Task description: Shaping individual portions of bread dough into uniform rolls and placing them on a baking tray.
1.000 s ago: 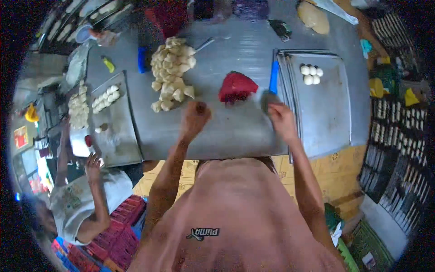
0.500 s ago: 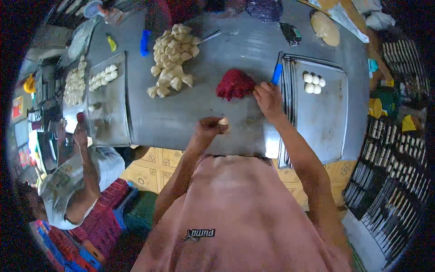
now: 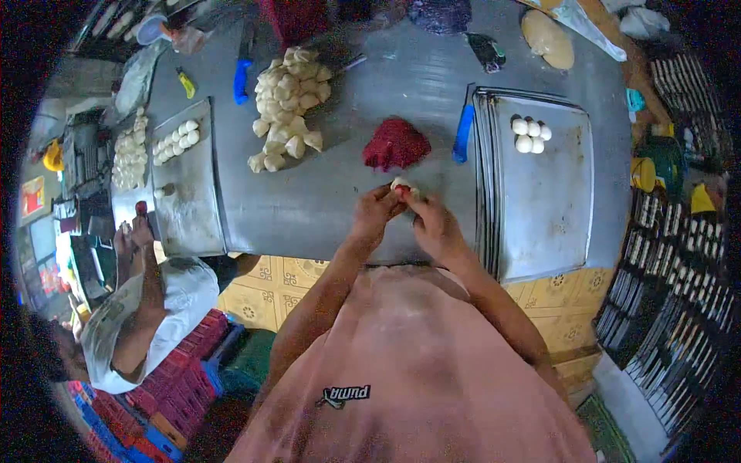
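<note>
My left hand [image 3: 374, 212] and my right hand [image 3: 428, 224] meet over the grey table [image 3: 293, 208], fingers closed round a small pale dough piece with red filling [image 3: 400, 187]. Just beyond them sits a mound of dark red filling [image 3: 395, 143]. To its left is a heap of cut dough pieces [image 3: 287, 100]. A blue-handled tool [image 3: 463, 133] lies beside the stacked metal trays [image 3: 540, 201] on the right, where several white dough balls [image 3: 531, 136] rest.
A co-worker [image 3: 147, 324] works at the left beside another tray [image 3: 193, 216] with dough balls. A second blue handle [image 3: 241, 81], a large dough lump [image 3: 546, 38] and a dark packet [image 3: 485, 52] lie further back. Loaded racks [image 3: 664, 278] stand at the right.
My hands have come together below the red mound. My right hand moved left and down from the mound with red filling, joining my left hand, which rose with the dough piece.
</note>
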Motion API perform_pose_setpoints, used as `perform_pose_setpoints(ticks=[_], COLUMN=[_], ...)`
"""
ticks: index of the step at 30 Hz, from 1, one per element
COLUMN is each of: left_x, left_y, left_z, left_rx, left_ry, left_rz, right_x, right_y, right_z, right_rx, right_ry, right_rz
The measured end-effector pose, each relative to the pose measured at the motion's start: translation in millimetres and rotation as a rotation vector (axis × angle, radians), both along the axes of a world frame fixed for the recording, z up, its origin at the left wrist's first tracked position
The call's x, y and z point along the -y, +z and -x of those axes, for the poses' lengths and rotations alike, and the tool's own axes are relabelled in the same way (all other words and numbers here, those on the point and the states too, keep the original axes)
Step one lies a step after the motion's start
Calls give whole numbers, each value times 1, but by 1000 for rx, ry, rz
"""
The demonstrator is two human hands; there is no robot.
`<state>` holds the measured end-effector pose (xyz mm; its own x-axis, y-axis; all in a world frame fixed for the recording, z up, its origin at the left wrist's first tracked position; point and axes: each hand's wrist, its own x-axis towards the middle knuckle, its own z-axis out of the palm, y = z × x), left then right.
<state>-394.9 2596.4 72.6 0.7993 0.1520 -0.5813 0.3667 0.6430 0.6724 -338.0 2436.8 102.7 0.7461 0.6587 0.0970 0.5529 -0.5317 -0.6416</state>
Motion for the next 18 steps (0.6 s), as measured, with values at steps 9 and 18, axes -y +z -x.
perform_pose_setpoints(ticks=[9,18], left_x=[-36,-27], left_y=[19,20], left_z=[-6,-2], left_rx=[224,88], left_ry=[-526,-383], left_rz=[-253,-357], right_x=[-3,-17], right_y=[3,7], right_z=[-17,-6], right_rx=[-673,-716], right_ry=[-242,-296], right_rz=[-63,-295])
